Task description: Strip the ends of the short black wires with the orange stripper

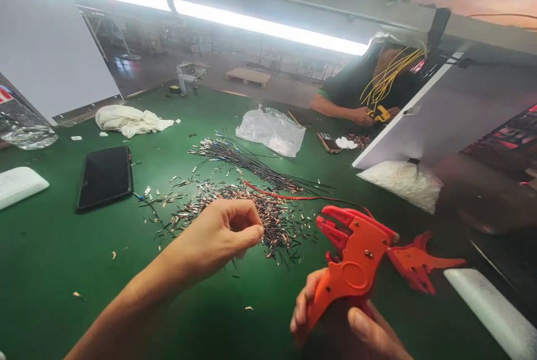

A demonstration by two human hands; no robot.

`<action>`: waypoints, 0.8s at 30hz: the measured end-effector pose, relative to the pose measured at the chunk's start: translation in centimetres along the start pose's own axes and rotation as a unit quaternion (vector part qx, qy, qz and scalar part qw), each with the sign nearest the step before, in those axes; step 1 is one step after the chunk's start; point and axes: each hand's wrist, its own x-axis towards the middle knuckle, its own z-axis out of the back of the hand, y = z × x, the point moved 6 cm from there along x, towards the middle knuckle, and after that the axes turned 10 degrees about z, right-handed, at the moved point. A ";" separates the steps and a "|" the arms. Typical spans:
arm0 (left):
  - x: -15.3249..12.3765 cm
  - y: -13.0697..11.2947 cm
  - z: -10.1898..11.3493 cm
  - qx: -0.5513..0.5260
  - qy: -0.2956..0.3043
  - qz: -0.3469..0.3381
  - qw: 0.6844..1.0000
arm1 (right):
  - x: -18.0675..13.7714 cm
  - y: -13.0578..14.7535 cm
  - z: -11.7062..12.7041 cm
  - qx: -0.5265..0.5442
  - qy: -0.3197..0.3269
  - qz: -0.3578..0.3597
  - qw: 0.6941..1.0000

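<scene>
My left hand (226,231) hovers above a heap of short black wire offcuts (277,220) with copper ends. Its thumb and forefinger are pinched together; whatever lies between them is too small to make out. Lower right, my right hand (371,329) wraps round the handle of an orange-and-red wire stripper (356,259), whose jaws point up and left with a gap between them. Behind the heap lies a bundle of black wires (247,164) with metal terminals at the far-left ends. A red wire (277,196) runs from the heap towards the stripper.
A second orange stripper (419,262) lies at right, near a white bar (495,309). A black phone (104,178), a white cloth (130,120) and a clear plastic bag (272,130) rest on the green table (126,270). Across it, a person (352,108) holds a yellow tool (380,114) and yellow wires.
</scene>
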 end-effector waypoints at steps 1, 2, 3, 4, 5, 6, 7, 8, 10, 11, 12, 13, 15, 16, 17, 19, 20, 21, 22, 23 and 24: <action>0.1 -0.1 0.1 0.016 -0.020 -0.009 1.000 | 0.2 0.5 0.5 -0.035 -0.019 0.008 0.999; 0.1 -0.1 0.3 0.032 -0.040 -0.018 0.999 | 0.3 1.2 1.2 -0.089 -0.044 0.018 0.995; 0.2 -0.1 0.4 0.046 -0.059 -0.024 0.997 | 0.5 1.9 2.0 -0.166 -0.072 0.029 0.983; 0.3 0.0 0.5 0.060 -0.078 -0.026 0.995 | 0.6 2.7 3.0 -0.262 -0.103 0.038 0.959; 0.4 0.0 0.5 0.075 -0.094 -0.027 0.992 | 0.6 3.5 4.1 -0.371 -0.134 0.043 0.918; 0.6 0.1 0.5 0.093 -0.108 -0.029 0.989 | 0.5 4.4 5.0 -0.484 -0.157 0.047 0.860; 0.6 0.1 0.5 0.109 -0.119 -0.033 0.986 | 0.4 5.1 6.0 -0.591 -0.173 0.047 0.786; 0.7 0.2 0.4 0.125 -0.128 -0.037 0.983 | 0.2 5.5 6.7 -0.683 -0.176 0.053 0.707; 0.9 0.3 0.1 0.148 -0.143 -0.049 0.977 | -0.2 5.8 7.7 -0.814 -0.167 0.087 0.550; 0.9 0.3 -0.2 0.157 -0.149 -0.057 0.975 | -0.4 5.3 8.1 -0.860 -0.145 0.096 0.480; 1.0 0.3 -0.6 0.166 -0.156 -0.065 0.972 | -0.7 4.8 8.5 -0.895 -0.129 0.101 0.414; 1.0 0.4 -1.0 0.178 -0.164 -0.077 0.967 | -1.0 4.1 8.8 -0.920 -0.114 0.109 0.359; 1.1 0.5 -2.1 0.209 -0.182 -0.109 0.955 | -1.7 2.9 9.3 -0.942 -0.094 0.137 0.292; 1.0 0.6 -2.8 0.226 -0.192 -0.128 0.946 | -2.0 2.4 9.4 -0.946 -0.087 0.152 0.275; 1.0 0.7 -3.5 0.242 -0.203 -0.146 0.937 | -2.3 2.0 9.5 -0.947 -0.086 0.163 0.262; 0.9 1.0 -5.1 0.276 -0.218 -0.187 0.917 | -2.8 1.6 9.6 -0.949 -0.083 0.180 0.245; 0.8 1.2 -5.8 0.293 -0.231 -0.208 0.904 | -2.9 1.6 9.4 -0.950 -0.078 0.189 0.237; 0.7 1.4 -6.5 0.308 -0.241 -0.230 0.891 | -2.9 1.6 9.1 -0.949 -0.070 0.205 0.229; 0.6 1.6 -7.1 0.323 -0.251 -0.253 0.877 | -2.7 1.9 8.6 -0.948 -0.061 0.220 0.223; 0.5 1.7 -7.7 0.335 -0.265 -0.277 0.860 | -2.4 2.2 8.0 -0.943 -0.052 0.243 0.221; 0.3 1.8 -8.1 0.346 -0.280 -0.298 0.844 | -1.9 2.7 7.3 -0.936 -0.054 0.265 0.225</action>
